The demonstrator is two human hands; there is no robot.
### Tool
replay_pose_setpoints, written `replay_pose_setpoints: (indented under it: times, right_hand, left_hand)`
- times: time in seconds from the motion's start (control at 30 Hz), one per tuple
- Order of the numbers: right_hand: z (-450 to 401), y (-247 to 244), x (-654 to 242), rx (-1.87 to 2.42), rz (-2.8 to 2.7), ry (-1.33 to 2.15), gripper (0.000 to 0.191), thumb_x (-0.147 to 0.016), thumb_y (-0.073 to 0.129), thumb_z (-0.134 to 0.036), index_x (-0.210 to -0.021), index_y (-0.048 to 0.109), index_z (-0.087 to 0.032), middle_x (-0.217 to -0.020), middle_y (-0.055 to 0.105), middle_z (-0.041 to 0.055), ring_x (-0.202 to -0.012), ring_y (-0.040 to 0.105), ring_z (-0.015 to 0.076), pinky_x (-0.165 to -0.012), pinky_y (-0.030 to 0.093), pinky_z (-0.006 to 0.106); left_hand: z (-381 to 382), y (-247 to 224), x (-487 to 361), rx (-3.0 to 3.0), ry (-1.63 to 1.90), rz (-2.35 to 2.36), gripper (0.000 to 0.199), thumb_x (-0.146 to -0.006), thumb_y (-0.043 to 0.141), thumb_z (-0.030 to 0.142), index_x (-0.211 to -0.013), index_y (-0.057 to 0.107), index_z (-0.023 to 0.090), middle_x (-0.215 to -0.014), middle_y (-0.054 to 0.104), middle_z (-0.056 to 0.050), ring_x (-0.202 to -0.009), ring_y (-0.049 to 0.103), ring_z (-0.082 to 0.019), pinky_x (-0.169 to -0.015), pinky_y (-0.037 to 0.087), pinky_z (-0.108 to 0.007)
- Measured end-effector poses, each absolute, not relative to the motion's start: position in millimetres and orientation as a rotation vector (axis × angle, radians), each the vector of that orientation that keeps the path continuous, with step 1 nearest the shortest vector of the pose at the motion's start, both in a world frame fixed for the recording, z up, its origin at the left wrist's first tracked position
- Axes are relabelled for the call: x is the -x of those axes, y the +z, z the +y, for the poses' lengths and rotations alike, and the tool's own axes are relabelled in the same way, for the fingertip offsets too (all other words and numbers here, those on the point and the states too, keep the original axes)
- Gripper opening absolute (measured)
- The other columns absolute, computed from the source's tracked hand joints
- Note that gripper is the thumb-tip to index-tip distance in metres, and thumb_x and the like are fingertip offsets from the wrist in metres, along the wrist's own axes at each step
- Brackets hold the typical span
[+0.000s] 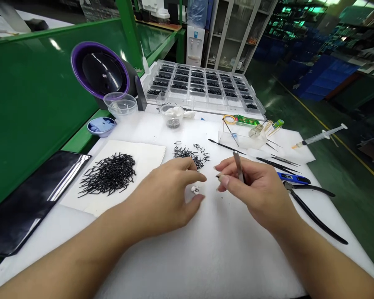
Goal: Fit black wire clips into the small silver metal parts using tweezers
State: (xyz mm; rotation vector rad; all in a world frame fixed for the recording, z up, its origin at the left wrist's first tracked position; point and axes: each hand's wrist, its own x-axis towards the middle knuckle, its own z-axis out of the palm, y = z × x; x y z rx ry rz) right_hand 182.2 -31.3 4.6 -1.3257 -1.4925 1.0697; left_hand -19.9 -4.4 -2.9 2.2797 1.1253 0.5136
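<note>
My left hand (166, 193) hovers over the white work surface, thumb and forefinger apart and nothing between them. In the gap between them a small white part (195, 189) lies on the surface. My right hand (252, 187) is closed on metal tweezers (238, 164), their upper end sticking up behind the thumb. Something tiny and dark shows at that thumb's tip; its kind is too small to tell. Just beyond the hands lies a loose pile of short bent black wire pieces (187, 153). A bigger heap of such pieces (112, 174) rests on white paper (149, 151) to the left.
Cutting pliers (314, 214), a blue pen-like tool (294, 178) and a syringe (322, 136) lie at the right. A compartment box (202, 97) of black pieces stands at the back. Back left are a purple-rimmed fan-like device (102, 72), clear cup (121, 106) and blue dish (101, 126).
</note>
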Motion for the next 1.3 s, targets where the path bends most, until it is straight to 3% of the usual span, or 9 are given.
replay_pose_setpoints:
  times: [0.1,0.23,0.43,0.6,0.8,0.97,1.3]
  right_hand:
    - [-34,-2,-176,1.215,-1.268,1.187,0.009,-0.085,0.076,-0.029,-0.077,0.076,-0.025,-0.088,0.061,-0.0022,-0.061,0.051,0.0063,-0.053,0.041,0.023]
    - [-38,-6,-169,1.21,-1.166,1.214,0.01,-0.085,0.077,-0.035,-0.081,0.078,-0.026,-0.092,0.054,-0.0018,-0.055,0.038,0.0039,-0.044,0.029,0.023]
    - [-42,-4,-165,1.252,-1.261,1.068,0.008,-0.083,0.075,-0.028,-0.077,0.076,-0.023,-0.094,0.054,0.0012,-0.058,0.046,0.0063,-0.048,0.039,0.024]
    - [-45,1,-166,1.244,-1.43,0.933,0.013,-0.082,0.069,-0.019,-0.071,0.075,-0.021,-0.087,0.058,0.0069,-0.086,0.062,0.0188,-0.049,0.044,0.021]
    - [-49,5,-168,1.253,-1.609,0.756,0.01,-0.074,0.066,-0.009,-0.067,0.068,-0.016,-0.094,0.056,0.005,-0.059,0.052,0.007,-0.043,0.039,0.021]
    - [-51,4,-169,1.205,-1.709,0.673,0.017,-0.066,0.064,-0.001,-0.066,0.059,-0.017,-0.087,0.057,0.002,-0.063,0.052,0.0084,-0.046,0.04,0.021]
    - [-53,7,-170,1.18,-1.739,0.691,0.018,-0.066,0.062,0.0,-0.067,0.059,-0.018,-0.082,0.057,0.0012,-0.062,0.052,0.0089,-0.048,0.041,0.022]
  left_hand:
    - [-9,4,10,-1.77,0.69,1.171,0.022,-0.085,0.066,0.038,-0.09,0.081,0.023,-0.075,0.065,-0.001,-0.07,0.056,-0.018,-0.063,0.045,-0.032]
    - [-11,5,2,-1.433,0.809,1.124,0.018,-0.082,0.072,0.039,-0.076,0.078,0.023,-0.073,0.066,0.001,-0.072,0.055,-0.016,-0.064,0.042,-0.029]
    - [-11,6,3,-1.436,0.804,1.128,0.017,-0.08,0.071,0.033,-0.067,0.072,0.021,-0.069,0.063,0.001,-0.069,0.052,-0.015,-0.062,0.04,-0.028]
    - [-13,9,3,-1.454,0.758,1.202,0.018,-0.076,0.067,0.033,-0.063,0.066,0.02,-0.061,0.052,0.002,-0.061,0.044,-0.013,-0.054,0.036,-0.026]
    - [-15,8,9,-1.561,0.716,1.223,0.017,-0.077,0.065,0.033,-0.065,0.066,0.021,-0.058,0.047,0.004,-0.056,0.04,-0.011,-0.05,0.031,-0.024]
    - [-16,9,8,-1.589,0.667,1.201,0.011,-0.072,0.061,0.025,-0.062,0.065,0.021,-0.055,0.043,0.005,-0.055,0.037,-0.011,-0.049,0.029,-0.023]
    - [-16,8,11,-1.558,0.635,1.166,0.01,-0.072,0.062,0.024,-0.062,0.063,0.021,-0.058,0.045,0.005,-0.057,0.038,-0.012,-0.051,0.029,-0.025]
